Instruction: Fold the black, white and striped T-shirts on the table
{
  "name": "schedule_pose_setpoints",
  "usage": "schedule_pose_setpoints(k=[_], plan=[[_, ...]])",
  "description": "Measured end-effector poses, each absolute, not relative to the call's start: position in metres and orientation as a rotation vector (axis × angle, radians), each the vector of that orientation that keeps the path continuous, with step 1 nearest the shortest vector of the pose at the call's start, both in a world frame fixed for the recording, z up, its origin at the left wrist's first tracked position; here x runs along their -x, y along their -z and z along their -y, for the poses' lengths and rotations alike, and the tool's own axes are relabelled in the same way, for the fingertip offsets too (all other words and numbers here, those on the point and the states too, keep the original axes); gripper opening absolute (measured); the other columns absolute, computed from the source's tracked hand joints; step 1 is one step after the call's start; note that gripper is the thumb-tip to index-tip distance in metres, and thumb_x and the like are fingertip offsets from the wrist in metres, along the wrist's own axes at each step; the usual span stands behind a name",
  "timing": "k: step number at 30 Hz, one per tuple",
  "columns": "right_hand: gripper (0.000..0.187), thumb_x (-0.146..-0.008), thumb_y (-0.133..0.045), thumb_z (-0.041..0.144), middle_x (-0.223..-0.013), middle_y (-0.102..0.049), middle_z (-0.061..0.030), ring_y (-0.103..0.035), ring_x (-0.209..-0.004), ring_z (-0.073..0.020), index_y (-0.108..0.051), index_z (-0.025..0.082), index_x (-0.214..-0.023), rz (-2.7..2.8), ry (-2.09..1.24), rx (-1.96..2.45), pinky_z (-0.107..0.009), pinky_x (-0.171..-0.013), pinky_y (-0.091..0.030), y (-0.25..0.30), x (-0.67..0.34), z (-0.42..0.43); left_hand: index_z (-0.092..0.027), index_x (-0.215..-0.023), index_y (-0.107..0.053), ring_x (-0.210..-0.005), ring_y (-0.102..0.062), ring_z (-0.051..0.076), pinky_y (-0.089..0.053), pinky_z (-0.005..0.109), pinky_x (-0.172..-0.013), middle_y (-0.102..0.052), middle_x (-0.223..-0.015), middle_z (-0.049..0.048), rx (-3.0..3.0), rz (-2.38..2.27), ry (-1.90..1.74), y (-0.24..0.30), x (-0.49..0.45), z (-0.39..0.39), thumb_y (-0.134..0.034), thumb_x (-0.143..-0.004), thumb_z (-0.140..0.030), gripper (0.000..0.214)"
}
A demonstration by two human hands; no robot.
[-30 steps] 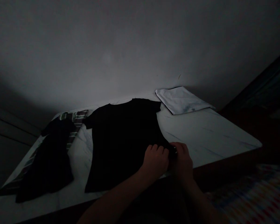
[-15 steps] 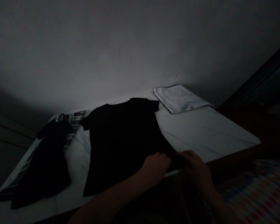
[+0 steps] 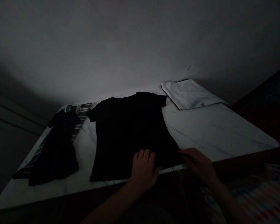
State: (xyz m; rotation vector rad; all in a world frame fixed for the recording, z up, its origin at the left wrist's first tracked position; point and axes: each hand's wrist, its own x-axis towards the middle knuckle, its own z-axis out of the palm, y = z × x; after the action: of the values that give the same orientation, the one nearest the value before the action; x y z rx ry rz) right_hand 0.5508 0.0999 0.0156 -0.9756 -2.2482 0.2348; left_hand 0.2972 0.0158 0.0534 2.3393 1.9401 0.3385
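Note:
A black T-shirt [image 3: 128, 130] lies spread on the white marble-patterned table [image 3: 212, 130], its neck toward the wall and its hem toward me. My left hand [image 3: 144, 168] rests palm down on the shirt near the hem, fingers stretched out and a little apart. At the shirt's lower right corner, my right hand [image 3: 198, 161] is closed with the fabric pinched between thumb and fingers. The dim light hides folds in the black cloth.
A dark garment [image 3: 58, 149] lies over a striped cloth [image 3: 80, 119] on the table's left side. A folded white cloth [image 3: 193, 95] with a dark edge sits at the back right, by the wall [image 3: 121, 46]. Multicoloured fabric [image 3: 259, 193] shows at lower right.
My left hand has moved left along the hem and now lies flatter on the shirt. The right hand stays at the corner. The lower edge looks straighter, and the view has shifted slightly.

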Motion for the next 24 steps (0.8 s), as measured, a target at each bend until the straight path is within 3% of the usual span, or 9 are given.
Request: schedule_pose_setpoints(k=[4, 7, 13, 18, 24], plan=[[0.018, -0.094, -0.050, 0.027, -0.091, -0.072, -0.0023, -0.069, -0.083, -0.0188, -0.065, 0.027, -0.104, 2.154, -0.246, 1.065, -0.032, -0.075, -0.058, -0.017, -0.550, -0.099, -0.018, -0.107, -0.057, -0.094, -0.056, 0.024, -0.048, 0.039, -0.078, -0.061, -0.104, 0.0068, -2.350, -2.073, -0.277, -0.050, -0.304, -0.024, -0.063, -0.085, -0.020, 0.023], [0.020, -0.093, -0.050, 0.026, -0.090, -0.071, -0.0024, -0.069, -0.083, -0.0187, -0.066, 0.027, -0.104, 2.149, -0.259, 1.062, -0.032, -0.076, -0.058, -0.016, -0.553, -0.096, -0.018, -0.105, -0.058, -0.089, -0.057, 0.022, -0.048, 0.036, -0.075, -0.062, -0.101, 0.0055, -2.375, -2.175, -0.231, -0.048, -0.291, -0.022, -0.057, -0.084, -0.008, 0.024], [0.025, -0.091, -0.048, 0.020, -0.095, -0.068, -0.0048, -0.068, -0.086, -0.0187, -0.070, 0.029, -0.099, 2.251, -0.263, 1.054, -0.031, -0.075, -0.058, -0.010, -0.569, -0.094, -0.020, -0.105, -0.061, -0.092, -0.059, 0.021, -0.050, 0.035, -0.078, -0.064, -0.106, 0.0037, -2.363, -2.243, -0.198, -0.044, -0.241, 0.013, -0.048, -0.083, 0.001, 0.033], [0.027, -0.088, -0.049, 0.017, -0.099, -0.069, -0.0049, -0.068, -0.089, -0.0181, -0.070, 0.030, -0.100, 2.373, -0.310, 0.962, -0.030, -0.075, -0.058, -0.010, -0.580, -0.101, -0.022, -0.109, -0.062, -0.096, -0.060, 0.020, -0.050, 0.034, -0.082, -0.065, -0.107, 0.0035, -2.366, -2.018, -0.168, -0.047, -0.219, 0.035, -0.047, -0.082, 0.002, 0.040], [0.033, -0.078, -0.046, 0.011, -0.097, -0.071, -0.0051, -0.068, -0.090, -0.0188, -0.069, 0.028, -0.095, 2.550, -0.372, 0.943, -0.031, -0.076, -0.058, -0.034, -0.575, -0.107, -0.022, -0.101, -0.063, -0.091, -0.063, 0.017, -0.047, 0.033, -0.085, -0.068, -0.096, 0.0004, -2.294, -1.623, -0.209, -0.090, -0.231, 0.005, -0.052, -0.090, -0.014, 0.018]])
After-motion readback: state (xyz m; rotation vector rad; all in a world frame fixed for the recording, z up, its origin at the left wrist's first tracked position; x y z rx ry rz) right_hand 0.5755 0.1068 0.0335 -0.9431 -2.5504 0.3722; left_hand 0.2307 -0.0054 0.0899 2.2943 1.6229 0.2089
